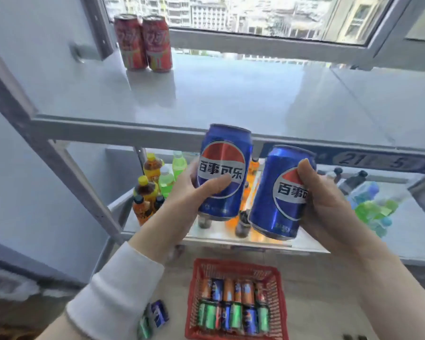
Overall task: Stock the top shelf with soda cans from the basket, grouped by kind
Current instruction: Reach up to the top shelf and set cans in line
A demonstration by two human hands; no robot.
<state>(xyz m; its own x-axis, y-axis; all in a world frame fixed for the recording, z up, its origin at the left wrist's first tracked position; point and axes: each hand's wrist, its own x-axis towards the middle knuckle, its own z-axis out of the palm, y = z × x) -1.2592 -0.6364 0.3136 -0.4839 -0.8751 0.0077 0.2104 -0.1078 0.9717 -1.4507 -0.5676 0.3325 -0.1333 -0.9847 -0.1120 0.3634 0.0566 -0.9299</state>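
My left hand [194, 195] grips a blue Pepsi can [225, 153], held upright just in front of the top shelf's front edge. My right hand [326, 200] grips a second blue Pepsi can [277, 212], tilted a little and slightly lower. The grey top shelf [243, 99] carries two red cola cans [144, 42] side by side at its back left corner. Below on the floor stands a red basket [194, 285] with several orange, blue and green cans lying in two rows.
The lower shelf [402, 231] holds several yellow-capped, green and orange bottles on the left and pale blue-green bottles on the right. Two loose cans [153, 317] lie on the floor left of the basket. A window frame [268, 42] rises behind the top shelf.
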